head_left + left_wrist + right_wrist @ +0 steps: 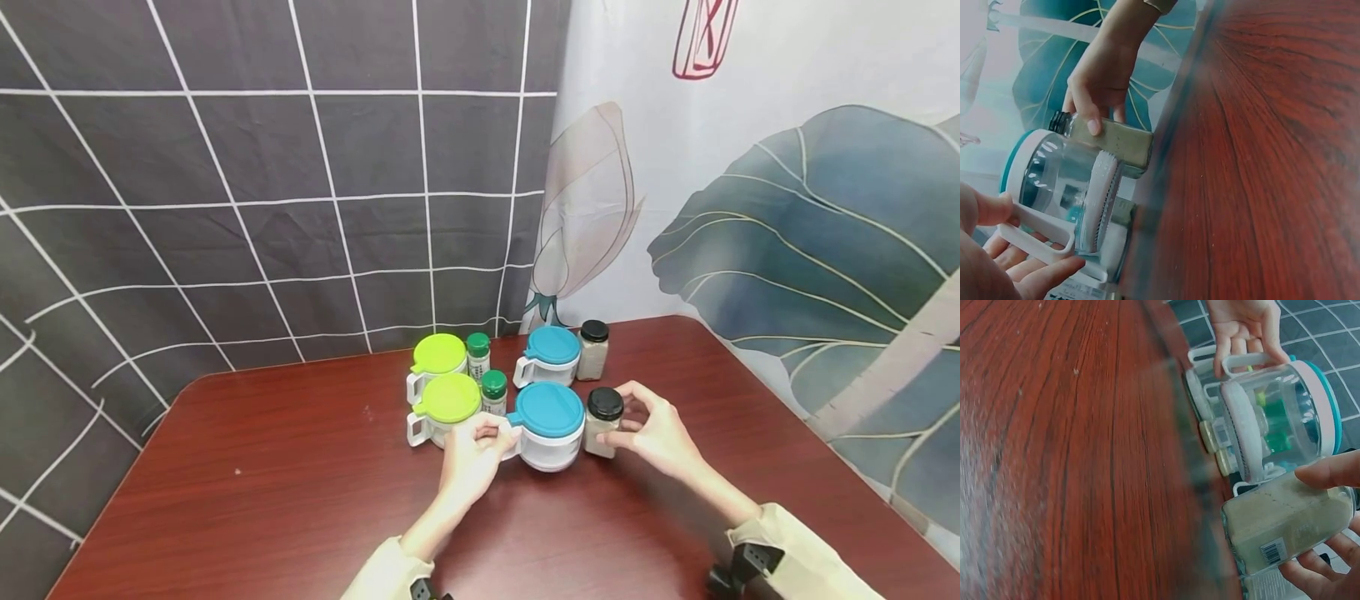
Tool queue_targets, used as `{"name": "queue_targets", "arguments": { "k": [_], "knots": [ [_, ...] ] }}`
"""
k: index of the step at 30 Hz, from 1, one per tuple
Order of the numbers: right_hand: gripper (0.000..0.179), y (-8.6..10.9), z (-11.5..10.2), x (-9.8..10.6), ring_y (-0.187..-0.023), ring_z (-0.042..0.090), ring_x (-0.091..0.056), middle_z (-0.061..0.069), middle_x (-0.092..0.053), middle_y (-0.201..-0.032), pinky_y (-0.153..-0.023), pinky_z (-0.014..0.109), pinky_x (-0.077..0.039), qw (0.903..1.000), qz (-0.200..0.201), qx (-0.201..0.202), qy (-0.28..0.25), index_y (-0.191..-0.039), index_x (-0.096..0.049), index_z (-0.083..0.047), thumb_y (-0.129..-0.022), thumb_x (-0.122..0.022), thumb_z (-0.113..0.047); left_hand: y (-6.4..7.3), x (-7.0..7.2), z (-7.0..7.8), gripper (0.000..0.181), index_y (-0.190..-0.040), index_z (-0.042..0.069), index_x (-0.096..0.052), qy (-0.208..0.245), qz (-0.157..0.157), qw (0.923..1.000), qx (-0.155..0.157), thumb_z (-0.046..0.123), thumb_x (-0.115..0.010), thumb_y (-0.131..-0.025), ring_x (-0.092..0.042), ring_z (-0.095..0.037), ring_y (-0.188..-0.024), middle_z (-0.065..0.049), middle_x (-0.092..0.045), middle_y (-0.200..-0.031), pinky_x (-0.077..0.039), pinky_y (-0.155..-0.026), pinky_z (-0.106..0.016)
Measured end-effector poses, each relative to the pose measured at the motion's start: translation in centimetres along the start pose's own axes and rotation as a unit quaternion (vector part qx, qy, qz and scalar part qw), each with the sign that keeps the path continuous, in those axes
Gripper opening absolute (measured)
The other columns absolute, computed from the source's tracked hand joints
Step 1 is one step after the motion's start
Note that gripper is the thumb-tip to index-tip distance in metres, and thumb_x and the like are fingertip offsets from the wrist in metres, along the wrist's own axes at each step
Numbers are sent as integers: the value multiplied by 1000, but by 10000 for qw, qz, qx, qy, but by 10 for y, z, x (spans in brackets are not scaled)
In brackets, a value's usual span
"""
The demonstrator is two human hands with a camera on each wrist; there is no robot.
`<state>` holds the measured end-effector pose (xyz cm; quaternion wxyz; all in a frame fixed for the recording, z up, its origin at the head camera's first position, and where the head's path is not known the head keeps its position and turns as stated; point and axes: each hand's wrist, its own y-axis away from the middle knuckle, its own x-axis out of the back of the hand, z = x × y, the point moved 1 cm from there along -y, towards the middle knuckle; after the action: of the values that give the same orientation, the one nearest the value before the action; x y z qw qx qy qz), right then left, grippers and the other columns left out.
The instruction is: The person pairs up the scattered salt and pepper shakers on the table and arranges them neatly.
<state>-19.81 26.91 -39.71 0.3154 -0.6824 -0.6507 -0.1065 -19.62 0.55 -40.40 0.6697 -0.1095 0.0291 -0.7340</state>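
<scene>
My left hand [472,457] grips the white handle of the front seasoning pot [551,450], a clear pot with a blue lid. Thumb and fingers pinch that handle [1044,226] in the left wrist view. On the pot's right, my right hand [662,433] holds a square glass spice jar [598,439] with a black lid. Pale powder fills this jar [1285,519], and a barcode label shows low on its side in the right wrist view. Pot and jar stand side by side, upright, close together.
Behind them are another blue-lidded pot [549,367] and black-lidded jar [592,358]. To the left stand two green-lidded pots [437,357] and two small green-capped shakers [493,396]. The reddish-brown table [300,483] meets a gridded dark cloth [247,167] at its back edge.
</scene>
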Motion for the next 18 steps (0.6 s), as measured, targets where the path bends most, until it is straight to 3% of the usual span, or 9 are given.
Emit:
{"name": "queue_targets", "arguments": {
  "k": [6, 18],
  "knots": [
    [45, -5, 4, 6, -83, 4, -66, 8, -68, -93, -78, 20, -56, 10000, -32, 15, -3, -101, -59, -8, -66, -87, -11, -2, -8, -2, 13, -83, 0, -68, -100, 230, 9997, -51, 11, -75, -81, -68, -14, -80, -14, -72, -83, -53, -71, -15],
    [41, -12, 8, 16, -86, 4, -66, 7, -68, -95, -77, 23, -55, 9997, -165, -165, 39, -102, -60, -9, -69, -85, -13, -3, -17, -5, 14, -81, 1, -68, -136, 389, 9992, -4, 12, -76, -78, -68, -13, -76, -12, -73, -81, -52, -68, -16]
  ]
}}
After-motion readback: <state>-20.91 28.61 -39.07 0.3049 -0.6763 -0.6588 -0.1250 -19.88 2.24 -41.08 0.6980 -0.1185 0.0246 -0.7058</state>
